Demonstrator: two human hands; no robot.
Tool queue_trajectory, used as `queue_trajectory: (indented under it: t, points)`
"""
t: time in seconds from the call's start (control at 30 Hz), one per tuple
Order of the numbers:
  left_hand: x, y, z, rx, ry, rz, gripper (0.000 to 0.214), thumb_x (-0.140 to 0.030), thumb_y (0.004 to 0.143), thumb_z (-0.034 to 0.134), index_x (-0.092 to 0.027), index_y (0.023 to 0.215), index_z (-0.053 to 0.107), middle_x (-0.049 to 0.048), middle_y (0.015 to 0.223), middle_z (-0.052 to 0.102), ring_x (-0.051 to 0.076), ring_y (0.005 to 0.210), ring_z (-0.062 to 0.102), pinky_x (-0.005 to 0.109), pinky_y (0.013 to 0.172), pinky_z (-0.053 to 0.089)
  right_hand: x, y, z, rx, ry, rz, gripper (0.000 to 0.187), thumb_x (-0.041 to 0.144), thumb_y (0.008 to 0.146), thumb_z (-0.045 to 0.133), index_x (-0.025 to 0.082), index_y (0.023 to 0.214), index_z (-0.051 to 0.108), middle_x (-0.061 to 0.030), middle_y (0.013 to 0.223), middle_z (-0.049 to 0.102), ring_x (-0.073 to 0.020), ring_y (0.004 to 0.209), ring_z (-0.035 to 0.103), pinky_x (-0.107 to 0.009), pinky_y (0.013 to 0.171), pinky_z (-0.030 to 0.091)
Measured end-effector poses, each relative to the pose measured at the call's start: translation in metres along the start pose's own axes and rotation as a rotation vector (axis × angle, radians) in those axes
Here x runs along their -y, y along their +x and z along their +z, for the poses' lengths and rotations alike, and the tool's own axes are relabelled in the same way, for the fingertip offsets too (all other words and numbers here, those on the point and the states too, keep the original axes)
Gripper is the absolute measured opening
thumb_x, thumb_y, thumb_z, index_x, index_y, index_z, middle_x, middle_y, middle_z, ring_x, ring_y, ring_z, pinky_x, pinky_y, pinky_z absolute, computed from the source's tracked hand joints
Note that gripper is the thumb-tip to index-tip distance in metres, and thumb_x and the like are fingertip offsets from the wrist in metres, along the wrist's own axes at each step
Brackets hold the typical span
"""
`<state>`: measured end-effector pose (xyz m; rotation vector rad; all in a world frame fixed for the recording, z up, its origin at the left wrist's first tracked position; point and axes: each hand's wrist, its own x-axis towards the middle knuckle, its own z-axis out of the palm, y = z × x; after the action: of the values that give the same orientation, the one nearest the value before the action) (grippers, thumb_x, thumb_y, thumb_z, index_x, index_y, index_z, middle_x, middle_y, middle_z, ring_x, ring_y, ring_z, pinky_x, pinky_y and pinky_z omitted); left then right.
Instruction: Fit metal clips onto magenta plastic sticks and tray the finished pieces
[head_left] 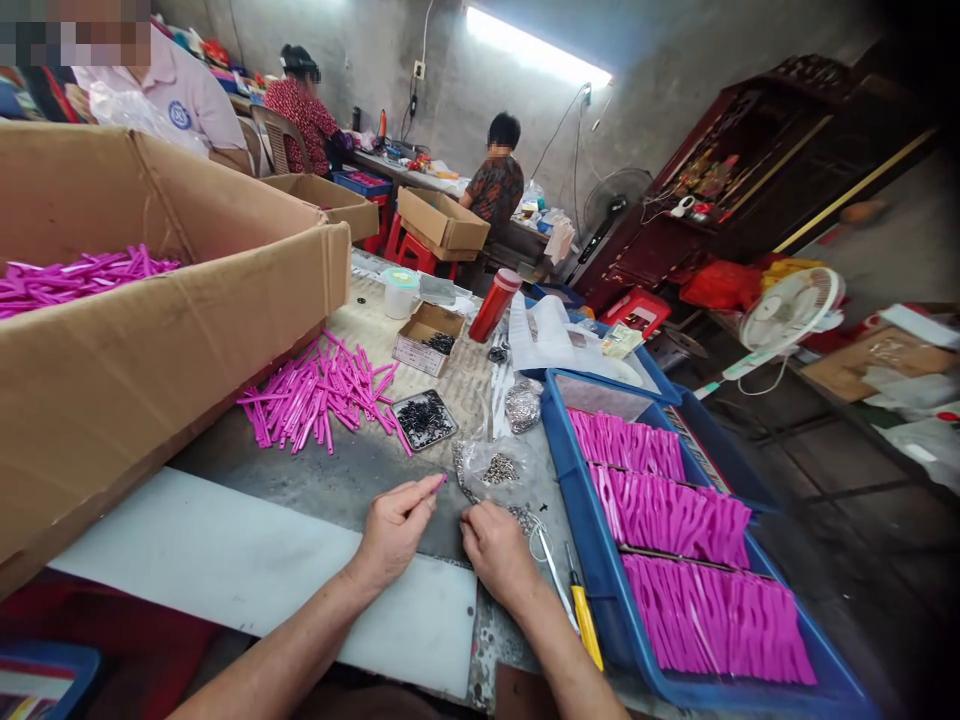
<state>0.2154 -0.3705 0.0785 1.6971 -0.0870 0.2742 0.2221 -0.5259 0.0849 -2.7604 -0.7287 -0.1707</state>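
My left hand (396, 525) is closed in a pinch around a magenta plastic stick (442, 481), of which only the tip shows past the fingers. Just beside it, my right hand (496, 548) has its fingers drawn together at the edge of some small silver metal parts (523, 518); what they hold, if anything, is hidden. Beyond the right hand lies a clear plastic bag of small metal pieces (499, 468). A small tray of black parts (424, 418) sits farther up the table, next to a loose pile of magenta sticks (315, 395).
A large cardboard box (247, 290) with magenta sticks stands left. On the right, a blue crate (600, 590) holds rows of magenta pieces, with a yellow-handled tool (585, 620) alongside. A red bottle (495, 305) and a small box (420, 355) stand behind. Several people sit farther back.
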Motion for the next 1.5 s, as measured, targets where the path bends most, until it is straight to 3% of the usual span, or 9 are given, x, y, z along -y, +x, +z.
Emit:
queue_trajectory:
  t: [0.13,0.43,0.8,1.23,1.37,1.5]
  points:
    - [0.0,-0.001,-0.001,0.004,0.006,0.005,0.028,-0.017,0.073,0.047,-0.016,0.096,0.063,0.0042,0.077,0.064,0.012,0.063,0.056,0.021,0.058,0.047,-0.003,-0.006,0.009,0.02,-0.061,-0.009,0.012,0.009,0.073,0.047,0.016,0.068,0.056,-0.0044,0.066,0.055,-0.0177,0.066,0.051,-0.027,0.062,0.038]
    - [-0.001,0.0,0.0,0.007,0.023,0.005,0.028,-0.017,0.073,0.047,-0.015,0.096,0.063,0.0048,0.077,0.065,0.013,0.063,0.057,0.022,0.059,0.047,-0.009,-0.005,-0.008,0.117,0.1,0.024,0.013,0.009,0.075,0.048,0.015,0.079,0.059,-0.0044,0.072,0.06,-0.0151,0.07,0.055,-0.023,0.064,0.042]
    - [0.0,-0.002,0.0,0.026,0.007,-0.039,0.029,-0.018,0.073,0.046,-0.016,0.097,0.062,0.0058,0.088,0.065,0.014,0.072,0.058,0.024,0.065,0.048,-0.002,-0.001,-0.001,0.168,0.0,0.016,0.014,0.007,0.074,0.048,0.014,0.076,0.06,-0.0059,0.071,0.059,-0.0167,0.069,0.055,-0.025,0.065,0.042]
    - [-0.001,-0.005,0.0,0.032,-0.037,-0.052,0.028,-0.017,0.073,0.047,-0.016,0.097,0.062,0.0045,0.077,0.064,0.013,0.068,0.057,0.023,0.062,0.048,0.015,0.01,-0.007,0.233,-0.161,0.152,0.015,0.008,0.072,0.044,0.015,0.074,0.057,-0.0097,0.073,0.061,-0.0213,0.068,0.057,-0.027,0.058,0.038]
    - [0.003,-0.006,0.001,0.046,-0.08,-0.089,0.028,-0.017,0.073,0.049,-0.016,0.098,0.062,0.0039,0.073,0.064,0.014,0.067,0.057,0.022,0.058,0.048,0.016,0.008,-0.009,0.088,0.085,0.195,0.014,0.009,0.07,0.043,0.016,0.065,0.054,-0.0058,0.065,0.057,-0.0182,0.064,0.053,-0.026,0.057,0.036]
    - [-0.004,-0.009,0.002,0.06,-0.109,-0.096,0.028,-0.018,0.072,0.049,-0.016,0.097,0.062,0.0048,0.075,0.064,0.015,0.068,0.058,0.022,0.055,0.048,0.021,0.006,-0.01,-0.175,0.69,0.312,0.011,0.021,0.071,0.044,0.017,0.064,0.051,0.0008,0.059,0.049,-0.0131,0.056,0.045,-0.023,0.052,0.034]
